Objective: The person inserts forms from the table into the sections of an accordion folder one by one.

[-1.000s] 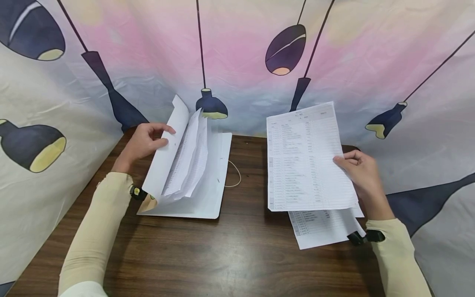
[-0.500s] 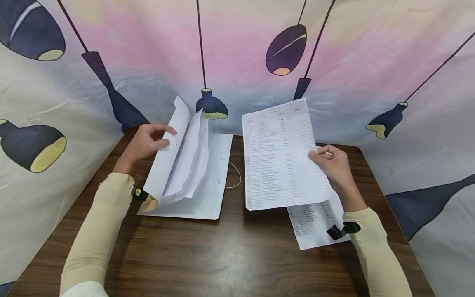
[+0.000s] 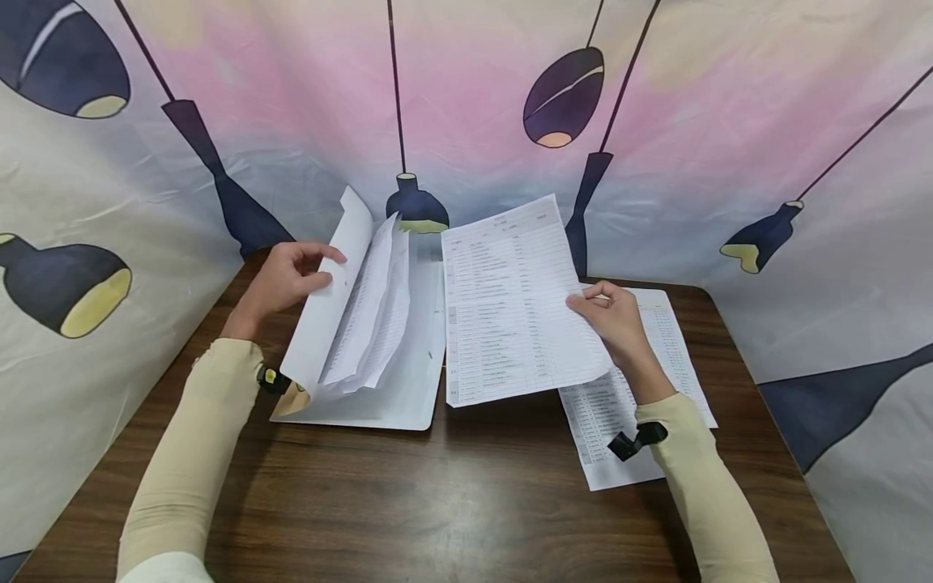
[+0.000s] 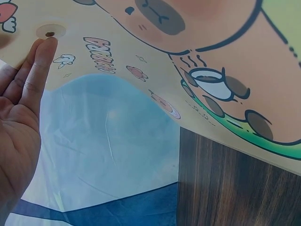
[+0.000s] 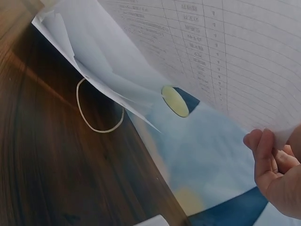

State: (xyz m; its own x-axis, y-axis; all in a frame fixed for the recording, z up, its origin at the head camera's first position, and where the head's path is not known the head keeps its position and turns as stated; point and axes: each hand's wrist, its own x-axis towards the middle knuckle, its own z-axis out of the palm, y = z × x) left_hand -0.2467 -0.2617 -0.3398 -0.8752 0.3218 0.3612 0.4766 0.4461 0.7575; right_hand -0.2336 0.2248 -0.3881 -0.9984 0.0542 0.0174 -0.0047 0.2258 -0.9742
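An open paper folder (image 3: 415, 409), white inside, stands at the left of the table with several printed sheets (image 3: 364, 324) in it. My left hand (image 3: 273, 287) holds its raised cover (image 3: 313, 324) at the left edge. The left wrist view shows the cover's outer face, with a cartoon animal (image 4: 178, 28) and a round button (image 4: 49, 31) by my fingertips. Between thumb and fingers, my right hand (image 3: 615, 332) pinches a printed sheet (image 3: 510, 308) at its right edge. That sheet hangs above the table, its left side overlapping the folder's right edge in the head view.
More printed sheets (image 3: 674, 348) lie on the brown wooden table (image 3: 437, 502) under my right forearm. A thin string loop (image 5: 100, 132) sticks out from the folder's edge. Behind the table hangs a cloth (image 3: 466, 97) printed with lamps.
My right hand has carried the printed sheet leftward to the folder, uncovering the sheets on the table. The left hand and folder cover stay in place.
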